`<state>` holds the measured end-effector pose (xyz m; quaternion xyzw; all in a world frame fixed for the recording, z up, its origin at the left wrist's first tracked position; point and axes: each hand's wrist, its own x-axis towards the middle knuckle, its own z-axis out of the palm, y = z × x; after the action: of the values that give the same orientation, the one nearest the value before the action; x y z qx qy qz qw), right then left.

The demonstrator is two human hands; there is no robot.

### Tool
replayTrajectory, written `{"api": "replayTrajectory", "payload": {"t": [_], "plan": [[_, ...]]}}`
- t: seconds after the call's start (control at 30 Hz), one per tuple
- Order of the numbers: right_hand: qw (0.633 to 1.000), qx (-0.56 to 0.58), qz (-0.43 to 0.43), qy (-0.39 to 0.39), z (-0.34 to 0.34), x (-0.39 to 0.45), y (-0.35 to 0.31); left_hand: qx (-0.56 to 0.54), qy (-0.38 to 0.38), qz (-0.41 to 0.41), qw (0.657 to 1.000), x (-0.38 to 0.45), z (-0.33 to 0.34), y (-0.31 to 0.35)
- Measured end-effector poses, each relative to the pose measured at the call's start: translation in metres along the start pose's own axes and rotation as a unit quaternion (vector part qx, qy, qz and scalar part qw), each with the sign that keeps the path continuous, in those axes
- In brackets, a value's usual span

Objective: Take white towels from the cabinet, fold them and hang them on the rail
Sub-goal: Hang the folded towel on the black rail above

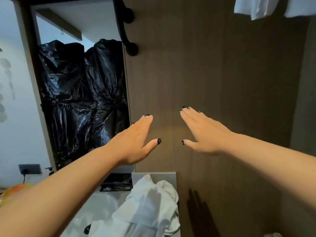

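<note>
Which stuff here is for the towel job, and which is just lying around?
For the job:
- crumpled white towels lying below the hands
- hanging white towels at the top right
- left hand and right hand, both open and empty

Just lying about:
- black plastic bags on the left
- black handle
- wall socket

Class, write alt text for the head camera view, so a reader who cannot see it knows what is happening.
Two bare hands, the left hand and right hand, reach forward open and empty toward a brown wooden panel. Crumpled white towels lie below them, more white towels hang at the top right, and black plastic bags fill the opening on the left.
</note>
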<state>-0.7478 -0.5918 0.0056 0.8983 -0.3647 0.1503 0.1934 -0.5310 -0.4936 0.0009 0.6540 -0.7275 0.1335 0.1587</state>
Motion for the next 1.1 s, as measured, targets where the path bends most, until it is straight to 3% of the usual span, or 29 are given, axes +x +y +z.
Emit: {"api": "replayTrajectory", "payload": {"t": [0.27,0.57,0.87,1.1], "plan": [[0.987,0.138,0.038,-0.066,0.104,0.022,-0.001,-0.055,-0.052,-0.035,0.997,0.022,0.084,-0.032],[0.94,0.292,0.07,-0.16,0.218,0.017,-0.033,-0.13,-0.117,-0.105,0.979,0.003,0.182,-0.073],[0.932,0.267,0.026,-0.243,0.302,0.021,-0.095,-0.255,-0.212,-0.122,0.935,-0.066,0.305,-0.133],[0.939,0.221,-0.011,-0.264,0.35,0.033,-0.152,-0.291,-0.21,-0.164,0.919,-0.085,0.363,-0.186]]}}
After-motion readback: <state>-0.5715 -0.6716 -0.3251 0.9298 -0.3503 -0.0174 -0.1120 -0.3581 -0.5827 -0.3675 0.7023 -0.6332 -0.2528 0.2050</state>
